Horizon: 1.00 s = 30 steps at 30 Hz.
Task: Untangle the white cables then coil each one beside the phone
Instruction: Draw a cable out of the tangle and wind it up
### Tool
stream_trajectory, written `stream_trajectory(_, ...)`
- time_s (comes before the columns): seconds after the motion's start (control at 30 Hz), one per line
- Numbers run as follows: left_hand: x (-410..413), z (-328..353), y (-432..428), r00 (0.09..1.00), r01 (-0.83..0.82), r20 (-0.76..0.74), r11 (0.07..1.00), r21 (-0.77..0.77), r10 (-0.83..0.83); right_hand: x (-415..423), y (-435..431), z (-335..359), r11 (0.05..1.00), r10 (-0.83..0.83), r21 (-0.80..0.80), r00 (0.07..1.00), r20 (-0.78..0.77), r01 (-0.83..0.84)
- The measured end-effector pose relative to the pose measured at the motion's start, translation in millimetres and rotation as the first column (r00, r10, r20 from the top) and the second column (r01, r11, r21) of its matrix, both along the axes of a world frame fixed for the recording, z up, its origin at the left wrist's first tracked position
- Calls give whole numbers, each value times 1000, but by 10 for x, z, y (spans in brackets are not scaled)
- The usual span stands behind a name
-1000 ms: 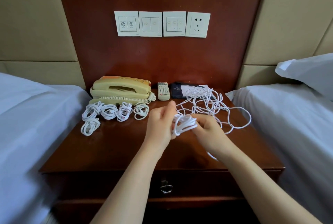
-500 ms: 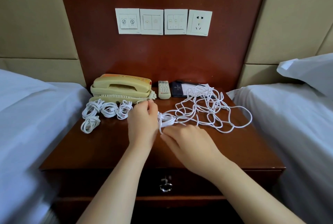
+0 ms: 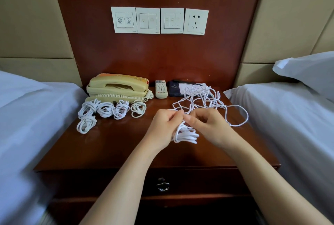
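On the nightstand (image 3: 117,145), head view, the left hand (image 3: 162,127) and right hand (image 3: 211,127) meet just right of centre. Both have their fingers curled, and each pinches the partly wound cable (image 3: 186,135) between thumb and fingertips; its loops hang between the palms, above the wood. A strand runs from the hands toward 1 o'clock into the tangled cables (image 3: 204,98), whose outermost loop lies close to the right edge.

The phone (image 3: 117,87) sits at 10 o'clock against the back panel. Four finished coils (image 3: 112,110) lie in a row just in front of it, and a fifth coil (image 3: 86,125) lies near the left edge. The remote control (image 3: 160,89) and a dark folder (image 3: 174,89) stand at 12 o'clock.

Bare wood lies open from 6 to 9 o'clock, up to the front edge. The left bed (image 3: 27,116) and right bed (image 3: 289,116) flank both side edges closely.
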State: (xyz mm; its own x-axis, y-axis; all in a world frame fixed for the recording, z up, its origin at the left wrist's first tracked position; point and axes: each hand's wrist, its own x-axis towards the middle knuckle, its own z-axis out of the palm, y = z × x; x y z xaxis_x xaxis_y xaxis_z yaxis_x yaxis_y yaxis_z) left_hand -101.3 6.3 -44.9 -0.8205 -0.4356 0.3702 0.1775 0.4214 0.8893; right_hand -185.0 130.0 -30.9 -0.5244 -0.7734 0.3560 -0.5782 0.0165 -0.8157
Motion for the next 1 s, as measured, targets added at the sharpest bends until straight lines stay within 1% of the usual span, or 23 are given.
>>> stream_trajectory(0.07, 33, 35, 47, 1000, 13, -10, 996, 92, -13, -4, -12, -23, 1000, 12, -21, 999, 33, -11)
stream_trajectory(0.17, 55, 97, 97, 998, -33, -49, 962, 270, 48, 43, -71, -92, 999, 8, -48, 1000, 25, -7)
stream_trajectory(0.23, 58, 117, 95, 991, -88, -60, 909, 407, 123, 95, -121, -126, 998, -24, -59, 997, -69, 20)
stream_trajectory(0.3, 55, 121, 67, 975, -147, -64, 832, 534, 214, 163, -159, -152, 998, -63, -41, 978, -198, 56)
stream_trajectory(0.37, 46, 112, 27, 947, -241, -30, 771, 590, 319, 245, -191, -174, 995, -102, -30, 942, -319, 97)
stream_trajectory(0.47, 41, 83, -48, 887, -358, 2, 684, 636, 463, 352, -236, -202, 989, -139, -34, 856, -498, 141)
stream_trajectory(0.53, 39, 58, -91, 849, -416, -6, 675, 609, 529, 404, -259, -230, 987, -144, -30, 788, -598, 158)
stream_trajectory(0.63, 20, 9, -125, 800, -484, -37, 680, 551, 599, 468, -251, -228, 965, -208, -53, 621, -755, 258)
stream_trajectory(0.7, 11, 3, -143, 778, -532, -77, 719, 447, 624, 500, -235, -201, 949, -256, -103, 536, -805, 298)
stream_trajectory(0.77, 1, 8, -137, 771, -575, -108, 759, 305, 627, 499, -232, -176, 947, -283, -156, 494, -822, 282)
stream_trajectory(0.83, -9, 7, -102, 780, -582, -138, 788, 200, 611, 473, -213, -159, 957, -267, -170, 490, -830, 234)
stream_trajectory(0.93, -25, -1, -53, 785, -593, -168, 802, 78, 596, 405, -155, -142, 981, -194, -152, 550, -812, 123)
stream_trajectory(1.0, -42, -16, -48, 791, -588, -173, 807, 47, 586, 378, -108, -122, 983, -185, -155, 589, -787, 101)
